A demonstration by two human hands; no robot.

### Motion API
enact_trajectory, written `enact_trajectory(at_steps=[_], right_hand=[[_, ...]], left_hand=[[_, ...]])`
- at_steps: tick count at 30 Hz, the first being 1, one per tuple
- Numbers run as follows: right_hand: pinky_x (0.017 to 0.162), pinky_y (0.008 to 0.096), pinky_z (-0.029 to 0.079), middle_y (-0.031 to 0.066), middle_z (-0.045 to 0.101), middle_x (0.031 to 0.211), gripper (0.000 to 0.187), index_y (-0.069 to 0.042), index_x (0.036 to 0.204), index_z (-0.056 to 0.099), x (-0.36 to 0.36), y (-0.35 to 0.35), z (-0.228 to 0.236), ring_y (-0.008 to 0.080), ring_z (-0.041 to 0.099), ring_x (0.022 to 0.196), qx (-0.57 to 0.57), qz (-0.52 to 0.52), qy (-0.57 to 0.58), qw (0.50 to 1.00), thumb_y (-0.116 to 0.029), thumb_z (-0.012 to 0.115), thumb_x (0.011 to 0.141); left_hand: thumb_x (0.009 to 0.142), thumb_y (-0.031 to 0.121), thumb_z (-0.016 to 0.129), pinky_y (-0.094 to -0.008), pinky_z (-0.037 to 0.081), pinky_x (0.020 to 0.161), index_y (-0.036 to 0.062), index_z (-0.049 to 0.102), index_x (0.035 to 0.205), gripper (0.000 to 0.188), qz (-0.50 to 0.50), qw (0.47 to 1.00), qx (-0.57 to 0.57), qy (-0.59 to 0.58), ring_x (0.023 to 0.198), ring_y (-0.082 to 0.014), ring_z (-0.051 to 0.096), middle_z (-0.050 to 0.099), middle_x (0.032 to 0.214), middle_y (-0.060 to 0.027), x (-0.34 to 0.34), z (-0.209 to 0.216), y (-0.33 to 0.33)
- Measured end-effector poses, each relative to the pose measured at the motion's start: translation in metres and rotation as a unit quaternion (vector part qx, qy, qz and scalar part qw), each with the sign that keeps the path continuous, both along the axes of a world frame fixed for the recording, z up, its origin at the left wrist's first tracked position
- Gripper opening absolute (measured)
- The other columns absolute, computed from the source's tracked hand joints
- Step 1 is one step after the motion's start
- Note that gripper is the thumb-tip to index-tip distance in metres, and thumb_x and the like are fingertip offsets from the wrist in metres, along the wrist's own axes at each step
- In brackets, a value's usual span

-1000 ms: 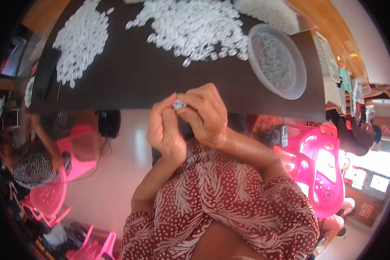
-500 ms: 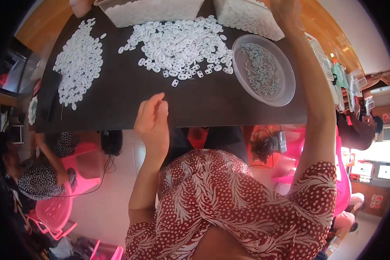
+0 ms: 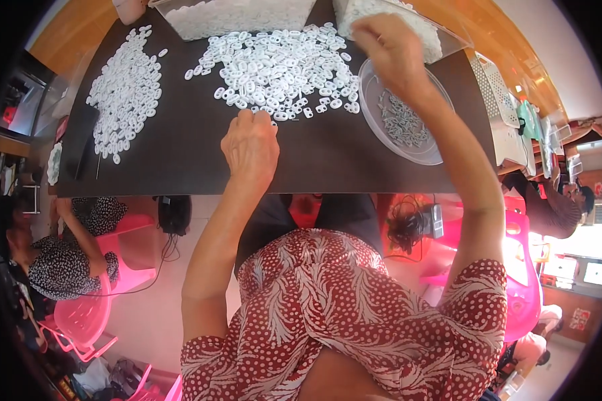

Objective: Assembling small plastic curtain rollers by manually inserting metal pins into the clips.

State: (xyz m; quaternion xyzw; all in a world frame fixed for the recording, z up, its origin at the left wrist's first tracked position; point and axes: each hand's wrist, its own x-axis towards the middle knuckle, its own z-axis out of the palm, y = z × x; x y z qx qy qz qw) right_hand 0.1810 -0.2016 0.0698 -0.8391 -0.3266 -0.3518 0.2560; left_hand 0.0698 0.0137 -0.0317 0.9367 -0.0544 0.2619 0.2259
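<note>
My left hand [image 3: 251, 146] is closed at the near edge of a heap of small white oval plastic parts with holes [image 3: 267, 70]. Its fingertips touch down beside the nearest parts, and what they hold, if anything, is hidden. My right hand [image 3: 396, 57] is raised over the far side of a round clear plastic dish [image 3: 438, 150], in front of a clear bin of white pieces [image 3: 431, 40]. Motion blurs its bent fingers. Small grey pin-like pieces [image 3: 405, 123] lie in the dish.
A second pile of white ovals [image 3: 124, 97] spreads over the left of the dark table [image 3: 328, 164]. Behind stands another clear bin [image 3: 241, 20]. A black-handled tool [image 3: 85, 144] lies at the left. Another person [image 3: 70, 267] sits beyond the left side.
My left hand has moved forward from the table's front edge to the heap, and its fingers have curled downward. My right hand has swung back from the far right toward the dish.
</note>
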Motion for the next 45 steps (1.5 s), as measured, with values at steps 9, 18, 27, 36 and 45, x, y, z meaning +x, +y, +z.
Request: enact_trajectory(at_steps=[9, 18, 27, 36, 45], right_hand=[[0.07, 0.0354, 0.047, 0.0101, 0.062, 0.079, 0.008, -0.002, 0.084, 0.064, -0.065, 0.02, -0.04, 0.0271, 0.058, 0.078, -0.005, 0.096, 0.132, 0.987, -0.003, 0.065, 0.076], [0.067, 0.0356, 0.046, 0.0104, 0.06, 0.076, 0.007, -0.002, 0.083, 0.064, -0.079, 0.009, -0.052, 0.0271, 0.057, 0.076, -0.039, 0.026, 0.165, 0.985, -0.005, 0.066, 0.077], [0.065, 0.0386, 0.046, 0.0092, 0.058, 0.073, 0.007, -0.005, 0.079, 0.065, -0.081, 0.037, -0.075, 0.0284, 0.057, 0.074, -0.062, 0.044, 0.126, 0.989, -0.006, 0.067, 0.073], [0.066, 0.0393, 0.045, 0.0091, 0.055, 0.071, 0.011, -0.005, 0.068, 0.059, -0.068, 0.055, -0.092, 0.0288, 0.055, 0.075, -0.117, 0.033, 0.125, 0.985, -0.009, 0.069, 0.068], [0.064, 0.0406, 0.046, 0.0114, 0.055, 0.071, 0.01, -0.003, 0.067, 0.054, -0.07, 0.062, -0.092, 0.0306, 0.055, 0.074, -0.108, 0.065, 0.121, 0.985, -0.006, 0.063, 0.071]], left_hand=[[0.073, 0.002, 0.066, -0.0344, 0.047, 0.063, 0.002, 0.059, 0.081, 0.011, -0.052, 0.983, -0.168, 0.061, 0.068, -0.0248, 0.06, 0.059, 0.077, -0.0106, -0.01, 0.01, 0.011], [0.082, 0.004, 0.067, -0.02, 0.042, 0.054, -0.0004, 0.064, 0.089, 0.009, -0.089, 0.808, -0.552, 0.187, 0.061, -0.0059, 0.051, 0.058, 0.073, 0.0005, -0.049, 0.028, 0.016], [0.082, 0.001, 0.066, -0.02, 0.045, 0.054, -0.0033, 0.064, 0.093, 0.012, -0.151, 0.711, -0.668, 0.159, 0.06, -0.0088, 0.054, 0.061, 0.077, -0.0039, -0.056, 0.018, 0.015], [0.083, -0.001, 0.064, -0.0191, 0.044, 0.054, -0.0019, 0.062, 0.096, 0.013, -0.106, 0.736, -0.652, 0.147, 0.06, -0.0076, 0.053, 0.06, 0.076, -0.0036, -0.062, 0.011, 0.019], [0.086, 0.004, 0.062, -0.0208, 0.042, 0.05, -0.0016, 0.059, 0.094, 0.01, -0.128, 0.665, -0.718, 0.161, 0.057, -0.0098, 0.053, 0.061, 0.074, -0.0069, -0.066, 0.016, 0.025]])
